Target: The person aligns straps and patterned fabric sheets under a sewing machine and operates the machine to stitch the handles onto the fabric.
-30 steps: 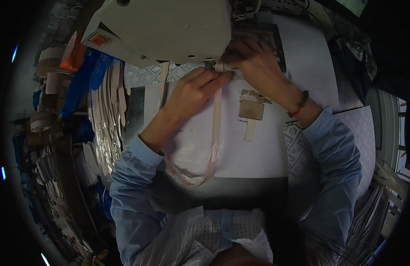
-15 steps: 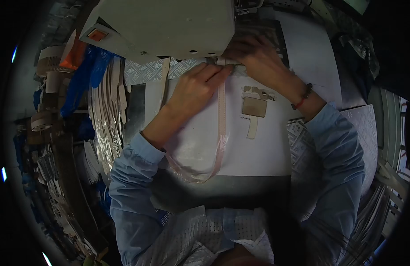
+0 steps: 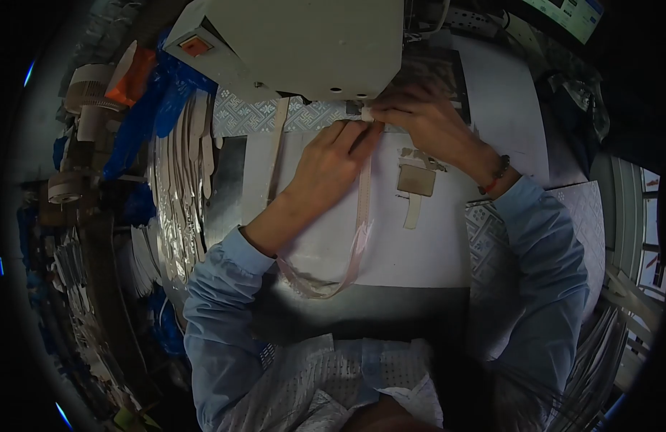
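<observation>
A long pinkish-beige strap (image 3: pixel 363 198) with a stitched edge and clear plastic film loops down across the white work sheet. My left hand (image 3: pixel 329 162) is closed, its fingertips pinching the strap near its upper end, just below the machine head. From the right, my right hand (image 3: pixel 434 119) reaches to the same place, thumb and forefinger closed on the strap's pale end (image 3: pixel 367 114). Its other fingers are bent and lie in shadow over a dark plate. The white sewing machine head (image 3: pixel 297 47) overhangs both hands and hides the needle area.
A brown square patch (image 3: pixel 416 180) with a pale tab lies on the white sheet (image 3: pixel 434 245). Many beige strips (image 3: pixel 181 173) hang at the left, beside blue plastic (image 3: pixel 142 119) and a small fan (image 3: pixel 91 90). Patterned panels (image 3: pixel 488 245) lie at the right; a lit screen (image 3: pixel 567 18) stands behind.
The view has tilted and shifted slightly, bringing the screen into sight at upper right. My right hand's thumb and forefinger now meet at the strap's end; my left hand stays on the strap.
</observation>
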Demonstrator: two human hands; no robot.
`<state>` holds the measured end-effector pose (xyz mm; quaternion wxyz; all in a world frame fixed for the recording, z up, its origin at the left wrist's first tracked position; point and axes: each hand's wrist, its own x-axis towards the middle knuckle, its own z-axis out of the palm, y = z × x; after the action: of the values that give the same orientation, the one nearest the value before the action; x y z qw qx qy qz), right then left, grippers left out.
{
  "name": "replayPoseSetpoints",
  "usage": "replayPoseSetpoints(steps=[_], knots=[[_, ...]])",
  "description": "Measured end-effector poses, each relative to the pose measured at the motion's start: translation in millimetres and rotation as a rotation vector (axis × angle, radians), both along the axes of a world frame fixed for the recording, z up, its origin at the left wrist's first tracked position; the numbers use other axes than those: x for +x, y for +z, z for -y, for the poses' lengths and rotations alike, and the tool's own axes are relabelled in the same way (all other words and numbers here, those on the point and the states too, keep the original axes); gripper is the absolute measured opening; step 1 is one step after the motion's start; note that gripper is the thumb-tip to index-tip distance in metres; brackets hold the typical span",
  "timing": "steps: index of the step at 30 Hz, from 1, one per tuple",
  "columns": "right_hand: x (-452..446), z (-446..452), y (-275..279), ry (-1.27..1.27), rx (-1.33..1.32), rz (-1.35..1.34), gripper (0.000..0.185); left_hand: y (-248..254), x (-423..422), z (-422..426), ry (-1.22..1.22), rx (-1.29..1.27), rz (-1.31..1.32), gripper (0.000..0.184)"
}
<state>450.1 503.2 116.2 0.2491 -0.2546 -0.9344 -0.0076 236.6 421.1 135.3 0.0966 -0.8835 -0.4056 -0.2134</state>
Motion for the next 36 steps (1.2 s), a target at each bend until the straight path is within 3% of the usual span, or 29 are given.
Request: replayPoseSetpoints(steps=[18,28,31,36], knots=[[4,1,0,0.024,0.041,0.003,0.040,2,-8,6,-0.002,-0.066,0.143,0.031],[2,3,5,0.050,0.101,-0.020,0.035,9,-9,4,-0.023,-0.130,0.157,0.032],[1,3,7,0.020,0.024,0.020,0.043,10,-10,3,-0.022,-0.154,0.133,0.035],[0,3,9,-0.014,0.069,0.016,0.036,8,-8,0,-0.022,-0.128,0.148,0.036]])
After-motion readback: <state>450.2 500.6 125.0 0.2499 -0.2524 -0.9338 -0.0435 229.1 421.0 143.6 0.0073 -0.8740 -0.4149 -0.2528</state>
